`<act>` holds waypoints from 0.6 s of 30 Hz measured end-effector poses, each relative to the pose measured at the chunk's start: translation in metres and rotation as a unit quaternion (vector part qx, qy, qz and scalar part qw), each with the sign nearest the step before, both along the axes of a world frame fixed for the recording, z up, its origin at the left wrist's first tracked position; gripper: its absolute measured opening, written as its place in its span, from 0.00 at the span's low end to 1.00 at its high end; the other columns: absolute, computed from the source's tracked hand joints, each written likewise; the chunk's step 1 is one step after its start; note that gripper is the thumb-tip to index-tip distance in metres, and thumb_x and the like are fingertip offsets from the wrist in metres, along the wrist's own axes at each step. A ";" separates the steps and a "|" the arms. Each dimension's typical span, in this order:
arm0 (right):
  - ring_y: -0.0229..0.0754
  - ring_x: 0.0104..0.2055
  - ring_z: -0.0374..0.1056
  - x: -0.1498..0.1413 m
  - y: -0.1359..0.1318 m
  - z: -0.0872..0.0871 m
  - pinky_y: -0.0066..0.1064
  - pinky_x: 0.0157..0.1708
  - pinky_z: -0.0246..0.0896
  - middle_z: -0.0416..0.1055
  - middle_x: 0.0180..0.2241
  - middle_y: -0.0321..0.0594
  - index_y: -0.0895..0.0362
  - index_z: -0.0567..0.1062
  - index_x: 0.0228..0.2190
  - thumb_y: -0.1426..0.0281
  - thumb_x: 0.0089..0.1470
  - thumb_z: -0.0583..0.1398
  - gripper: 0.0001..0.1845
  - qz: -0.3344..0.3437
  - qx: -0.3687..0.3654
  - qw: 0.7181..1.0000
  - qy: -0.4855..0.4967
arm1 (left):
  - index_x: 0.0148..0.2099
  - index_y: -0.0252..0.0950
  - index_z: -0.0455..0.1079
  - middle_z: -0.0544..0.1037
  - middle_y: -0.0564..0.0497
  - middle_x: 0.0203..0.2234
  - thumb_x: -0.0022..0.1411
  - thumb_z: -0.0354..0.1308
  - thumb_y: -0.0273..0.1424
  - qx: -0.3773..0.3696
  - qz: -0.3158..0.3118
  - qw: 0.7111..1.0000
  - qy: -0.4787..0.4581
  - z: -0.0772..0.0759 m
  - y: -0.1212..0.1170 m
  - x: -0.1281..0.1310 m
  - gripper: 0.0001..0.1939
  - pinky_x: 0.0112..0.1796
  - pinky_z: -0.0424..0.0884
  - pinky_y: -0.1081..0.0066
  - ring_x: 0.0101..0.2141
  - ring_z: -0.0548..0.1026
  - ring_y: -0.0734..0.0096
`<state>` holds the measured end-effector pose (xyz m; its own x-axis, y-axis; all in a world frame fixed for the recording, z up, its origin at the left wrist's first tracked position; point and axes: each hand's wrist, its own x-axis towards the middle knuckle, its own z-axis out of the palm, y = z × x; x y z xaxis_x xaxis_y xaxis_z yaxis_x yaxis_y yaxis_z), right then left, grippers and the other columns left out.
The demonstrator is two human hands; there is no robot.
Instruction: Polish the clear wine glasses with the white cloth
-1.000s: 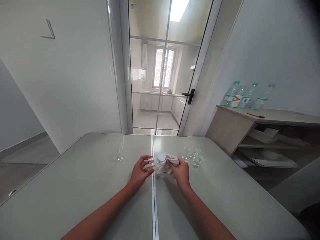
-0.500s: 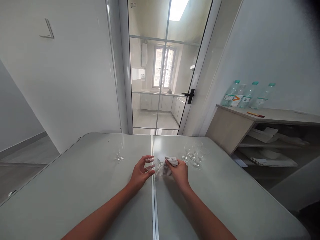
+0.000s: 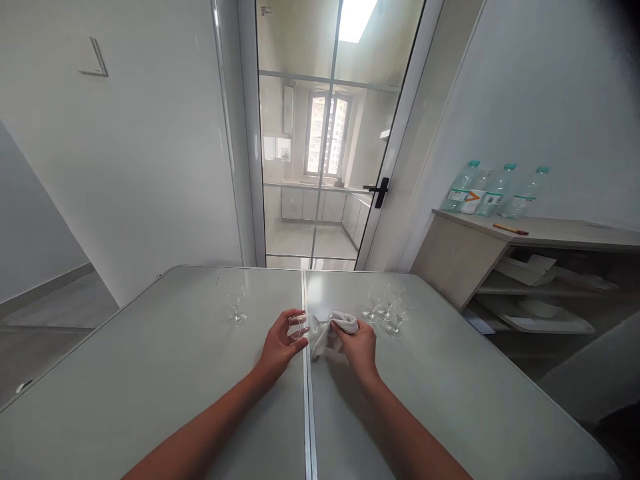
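Note:
My left hand (image 3: pixel 281 339) is closed around the bowl of a clear stemmed glass (image 3: pixel 297 328), which lies sideways with its rim toward my palm. In my right hand (image 3: pixel 359 343) is a bunched white cloth (image 3: pixel 344 323), pinched at the stem end of that glass. The cloth hides the stem and foot, and a loose fold hangs toward the table. Another stemmed glass (image 3: pixel 237 313) stands upright to the left. Just beyond my right hand, several more stemmed glasses (image 3: pixel 395 323) stand close together.
A pale table (image 3: pixel 175 373) with a central seam (image 3: pixel 309 413) stretches before me. Behind it is a glass door (image 3: pixel 325 160) with a black handle (image 3: pixel 381 193). At right, a wooden cabinet (image 3: pixel 460 257) carries several plastic bottles (image 3: pixel 493 193) and a yellow-red stick (image 3: pixel 510 229).
My right hand and the cloth shift slightly around the stem end, and the cloth's folds change shape. My left hand keeps its grip on the glass. The standing glasses stay put.

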<state>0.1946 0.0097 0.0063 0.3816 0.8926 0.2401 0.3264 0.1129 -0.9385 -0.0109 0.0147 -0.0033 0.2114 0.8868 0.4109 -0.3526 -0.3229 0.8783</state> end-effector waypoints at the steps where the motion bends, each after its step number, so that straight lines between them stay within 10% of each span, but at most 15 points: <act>1: 0.45 0.29 0.71 0.000 -0.002 0.002 0.31 0.29 0.63 0.78 0.26 0.41 0.60 0.81 0.29 0.57 0.47 0.68 0.17 -0.013 0.016 1.000 0.002 | 0.56 0.43 0.70 0.70 0.45 0.55 0.56 0.72 0.34 0.001 -0.004 1.000 -0.002 -0.001 0.000 0.001 0.26 0.58 0.71 0.50 0.55 0.70 0.56; 8: 0.48 0.36 0.74 -0.006 0.006 -0.004 0.34 0.36 0.67 0.81 0.35 0.46 0.61 0.81 0.39 0.56 0.52 0.64 0.21 0.082 0.032 0.994 0.072 | 0.56 0.42 0.71 0.70 0.44 0.54 0.54 0.73 0.33 0.005 -0.020 1.000 -0.003 0.003 -0.002 0.000 0.27 0.59 0.69 0.49 0.56 0.69 0.54; 18: 0.46 0.31 0.70 -0.005 0.001 -0.003 0.31 0.32 0.62 0.77 0.29 0.40 0.58 0.80 0.35 0.66 0.52 0.60 0.12 0.009 0.004 0.996 -0.085 | 0.56 0.42 0.71 0.69 0.43 0.56 0.55 0.72 0.35 -0.003 0.010 0.999 0.036 -0.002 -0.001 0.002 0.27 0.56 0.72 0.51 0.55 0.69 0.54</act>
